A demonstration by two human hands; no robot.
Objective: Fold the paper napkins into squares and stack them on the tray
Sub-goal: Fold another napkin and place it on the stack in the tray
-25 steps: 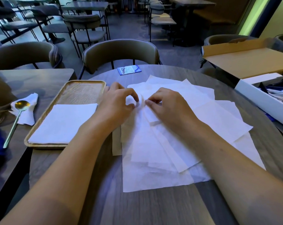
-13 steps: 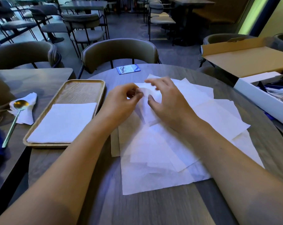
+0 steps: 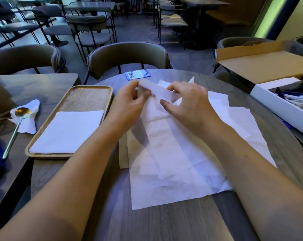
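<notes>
Room: café with grey chairs beyond a round wooden table.
Left hand: fingers and thumb pinch the top napkin, lifting its far edge.
Right hand: fingers curl on the same napkin.
Napkin pile: table centre, beneath both hands.
Tray: at 9 o'clock, a folded square on it.
Spoon: left of tray.

Dim café room. Round grey wood-grain table near; grey padded chair at its far edge, another chair far left. More tables and chairs beyond on grey floor. Green-lit wall strip far right.
</notes>
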